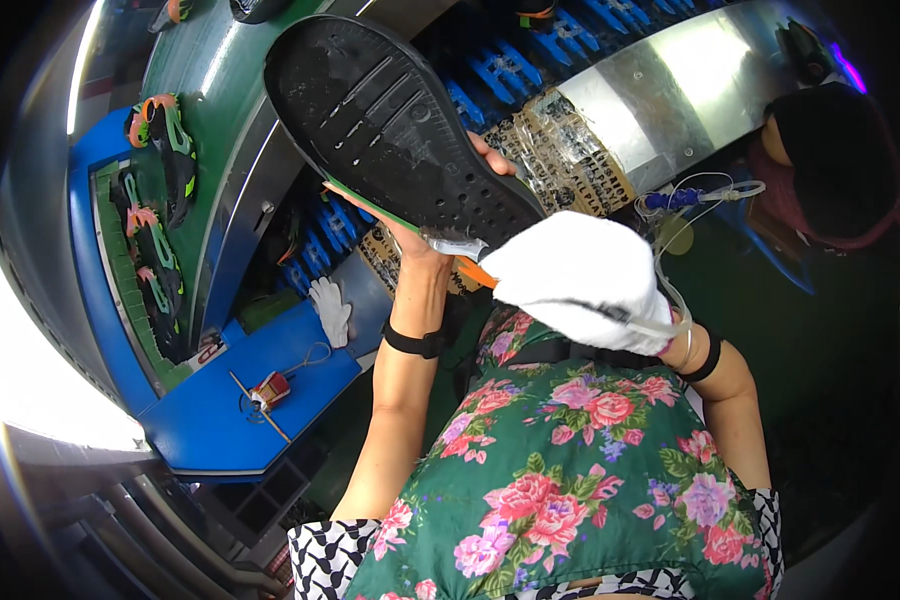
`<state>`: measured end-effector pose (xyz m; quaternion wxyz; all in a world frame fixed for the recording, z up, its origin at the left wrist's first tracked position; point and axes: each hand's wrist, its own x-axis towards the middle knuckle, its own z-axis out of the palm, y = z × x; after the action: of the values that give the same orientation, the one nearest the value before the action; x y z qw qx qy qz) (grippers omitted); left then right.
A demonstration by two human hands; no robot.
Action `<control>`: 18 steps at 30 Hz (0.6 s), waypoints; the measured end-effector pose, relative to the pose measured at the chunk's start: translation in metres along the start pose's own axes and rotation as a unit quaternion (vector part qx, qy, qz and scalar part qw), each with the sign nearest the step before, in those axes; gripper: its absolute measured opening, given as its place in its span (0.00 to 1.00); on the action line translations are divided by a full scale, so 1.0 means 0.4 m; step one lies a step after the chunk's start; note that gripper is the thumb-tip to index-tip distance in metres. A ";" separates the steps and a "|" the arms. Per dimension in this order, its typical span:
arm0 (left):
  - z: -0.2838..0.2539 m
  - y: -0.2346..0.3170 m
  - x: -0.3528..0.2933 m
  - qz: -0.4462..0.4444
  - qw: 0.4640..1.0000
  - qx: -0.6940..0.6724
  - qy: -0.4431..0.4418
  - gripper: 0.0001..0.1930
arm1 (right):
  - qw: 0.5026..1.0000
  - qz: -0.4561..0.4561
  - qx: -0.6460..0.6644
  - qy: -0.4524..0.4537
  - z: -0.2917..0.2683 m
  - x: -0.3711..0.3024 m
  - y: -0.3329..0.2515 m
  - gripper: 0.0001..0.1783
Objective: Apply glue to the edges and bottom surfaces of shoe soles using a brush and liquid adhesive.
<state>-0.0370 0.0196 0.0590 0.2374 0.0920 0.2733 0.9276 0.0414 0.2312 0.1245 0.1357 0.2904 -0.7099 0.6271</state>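
We grip 1 black shoe sole [395,125] in our bare left hand [420,235]; our gloved right hand [580,280] pinches a brush [455,245] at its heel (edge seemingly half-coated).

Green conveyor belt [225,80], blue side table [260,385]

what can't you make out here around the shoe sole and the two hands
Head view only:
- Upper face of the black shoe sole: turned away, only the tread side shows.
- Left hand: mostly behind the sole; thumb and fingertips show.
- Right hand: fingers covered by a white glove.
- Brush tip: bristles too small and blurred to read.
- Shoes on the green belt: bent and tiny near the rim.
- Person at upper right: dark, cut by the edge.
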 end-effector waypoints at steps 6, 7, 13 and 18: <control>0.011 0.014 0.013 0.029 0.999 0.020 -0.041 0.48 | 1.000 0.020 -0.013 0.010 -0.008 0.000 -0.003 0.08; 0.016 0.012 0.015 0.028 0.999 0.020 -0.041 0.48 | 1.000 -0.001 -0.018 -0.001 -0.002 -0.002 -0.006 0.08; 0.008 0.019 0.019 0.054 0.998 0.022 -0.024 0.43 | 0.992 0.100 0.065 0.048 -0.012 -0.012 0.005 0.08; 0.013 0.041 0.024 0.057 0.993 0.069 -0.074 0.40 | 0.998 0.045 0.042 0.001 -0.018 -0.013 -0.001 0.10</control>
<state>-0.0502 0.0147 0.0725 0.1962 0.1920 0.3130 0.9092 0.0444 0.2393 0.1232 0.0955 0.2631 -0.6954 0.6618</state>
